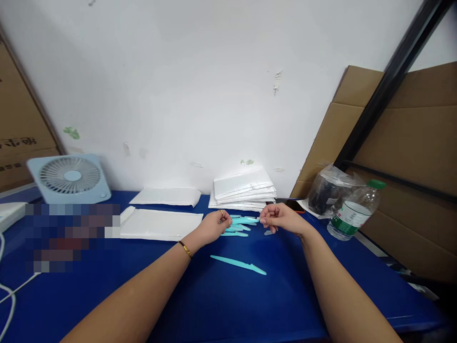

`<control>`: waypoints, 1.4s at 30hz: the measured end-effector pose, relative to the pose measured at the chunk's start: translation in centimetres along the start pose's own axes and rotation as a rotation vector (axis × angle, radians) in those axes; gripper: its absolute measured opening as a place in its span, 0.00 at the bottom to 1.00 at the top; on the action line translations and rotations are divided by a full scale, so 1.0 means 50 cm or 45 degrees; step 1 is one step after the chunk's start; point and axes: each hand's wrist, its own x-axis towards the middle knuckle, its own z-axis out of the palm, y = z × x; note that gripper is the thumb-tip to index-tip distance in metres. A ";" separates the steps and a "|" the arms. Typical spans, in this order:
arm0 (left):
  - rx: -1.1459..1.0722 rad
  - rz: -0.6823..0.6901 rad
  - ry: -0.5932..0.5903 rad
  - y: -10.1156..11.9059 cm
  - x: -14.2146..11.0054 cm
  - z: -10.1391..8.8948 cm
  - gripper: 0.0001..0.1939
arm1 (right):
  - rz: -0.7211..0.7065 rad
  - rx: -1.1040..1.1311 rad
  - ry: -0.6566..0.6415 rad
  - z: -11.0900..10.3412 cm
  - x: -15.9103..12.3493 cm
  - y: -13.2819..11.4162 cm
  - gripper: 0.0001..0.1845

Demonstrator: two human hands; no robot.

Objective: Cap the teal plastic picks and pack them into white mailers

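Observation:
My left hand (pixel 213 226) is closed in a pinch on the handle of a turquoise eyebrow razor (pixel 245 220), which lies level between my hands. At its other end, the fingertips of my right hand (pixel 282 218) pinch a small, pale piece at the tip, which looks like a clear blade cap. Beneath the held razor, several more turquoise razors (pixel 236 234) lie in a loose pile, partly hidden by my left fingers. One separate razor (pixel 238 264) rests nearer to me. A small clear cap (pixel 268 233) lies below my right fingers.
White padded envelopes (pixel 243 189) are stacked against the wall, with another envelope (pixel 160 225) flat at left. A light-blue fan (pixel 71 177) stands far left. At right are a plastic bottle (pixel 353 214), a bagged dark object (pixel 320 193) and a phone (pixel 294 206). Cardboard leans behind.

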 end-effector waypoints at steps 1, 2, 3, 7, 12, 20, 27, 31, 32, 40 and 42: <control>-0.006 -0.004 -0.003 0.000 0.000 0.000 0.15 | 0.002 -0.003 0.009 0.000 0.000 0.000 0.19; -0.007 -0.007 -0.007 -0.001 0.000 0.000 0.15 | 0.004 -0.007 0.010 0.002 0.000 -0.001 0.19; -0.003 -0.008 -0.009 -0.001 0.001 0.000 0.15 | 0.005 -0.011 0.004 0.004 0.001 -0.001 0.19; 0.014 0.009 -0.020 0.001 -0.001 0.003 0.15 | -0.007 -0.023 -0.029 0.009 0.002 -0.004 0.19; -0.006 -0.018 -0.011 0.011 -0.005 0.000 0.15 | -0.024 -0.009 0.047 -0.001 -0.002 -0.003 0.18; 0.081 0.038 -0.021 0.005 -0.001 0.009 0.15 | -0.012 -0.001 -0.019 0.045 0.019 -0.001 0.19; 0.573 0.179 0.181 0.025 -0.023 0.009 0.15 | -0.005 -0.615 0.183 -0.011 0.015 0.047 0.15; 0.492 0.294 -0.375 0.045 -0.047 0.025 0.14 | 0.162 -0.749 0.017 -0.040 0.004 0.071 0.11; 0.496 0.301 -0.440 0.048 -0.050 0.029 0.12 | 0.178 -0.750 0.007 -0.040 0.004 0.073 0.10; 0.044 0.020 -0.147 0.022 -0.022 0.018 0.09 | -0.042 -0.307 0.142 -0.009 0.009 0.028 0.13; -0.064 -0.046 -0.114 0.011 -0.010 0.011 0.11 | -0.121 -0.184 0.235 -0.001 0.009 0.012 0.15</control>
